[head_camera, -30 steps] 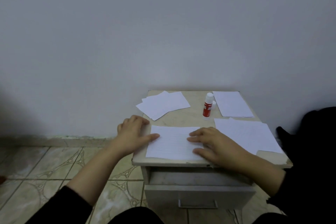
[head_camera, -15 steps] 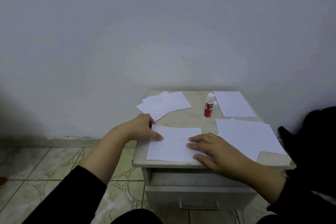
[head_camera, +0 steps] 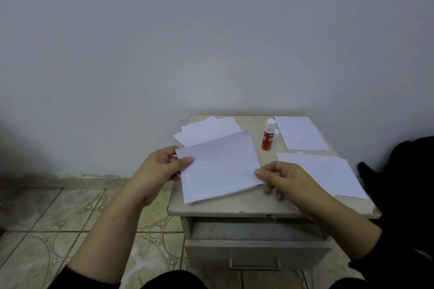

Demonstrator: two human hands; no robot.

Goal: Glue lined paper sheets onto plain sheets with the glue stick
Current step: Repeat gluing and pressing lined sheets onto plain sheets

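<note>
1. Lifted since the earlier frames: lined sheet (head_camera: pixel 219 165) was flat at the nightstand's front edge with both palms pressing it; now it is raised and tilted, far edge higher, over the front-left part of the top.
2. Left hand (head_camera: pixel 162 166) has gone from resting flat to pinching the sheet's left edge, thumb on top, fingers curled behind.
3. Right hand (head_camera: pixel 284 178) has gone from flat on the paper to pinching the sheet's near right corner, thumb on top, other fingers curled under. Both grips narrow, paper-thin.
4. Containers: drawer (head_camera: pixel 256 251) below the nightstand (head_camera: pixel 234 210) top is pulled out a little; inside looks grey, contents cannot be told.
5. Glue stick (head_camera: pixel 268 135) stands upright toward the back edge, right of centre, red body, white top; its white cap (head_camera: pixel 276 135) sits just beside it on the right.
6. Loose fan of plain sheets (head_camera: pixel 209 130) at the back-left corner, partly hidden behind the lifted sheet.
7. Neat stack of sheets (head_camera: pixel 300 134) at the back-right corner.
8. Spread pile of sheets (head_camera: pixel 328 171) along the right edge, faint lines visible, just beside the right hand.
9. Tiled floor (head_camera: pixel 70 218) to the left; dark fabric (head_camera: pixel 404 171) at right.
</note>
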